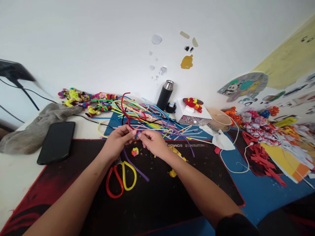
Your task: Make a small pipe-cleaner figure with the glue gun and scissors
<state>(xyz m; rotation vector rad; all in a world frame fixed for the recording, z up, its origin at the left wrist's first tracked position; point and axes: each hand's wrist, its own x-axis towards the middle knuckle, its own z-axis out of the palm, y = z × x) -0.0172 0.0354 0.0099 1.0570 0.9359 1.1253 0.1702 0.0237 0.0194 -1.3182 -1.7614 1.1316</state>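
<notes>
My left hand [122, 138] is closed in a pinch on a red pipe cleaner [124, 109], whose bent length rises above the fingers. My right hand [154, 142] meets it fingertip to fingertip, also pinched; what lies between its fingers is too small to tell. Below them, a purple pipe cleaner [137, 168] slants across the dark desk mat [152, 203]. Scissors with one red and one yellow handle [129, 176] lie under my left wrist, their blades mostly hidden. A small pink and yellow fuzzy piece [135, 151] rests on the mat between my hands.
Behind my hands spreads a pile of coloured pipe cleaners [152, 113]. A black thermos [165, 95] and a white box [193, 114] stand near the wall. On the left lies a phone [56, 142]; on the right are a bowl [219, 120], a white cable [236, 172] and red strips [263, 159].
</notes>
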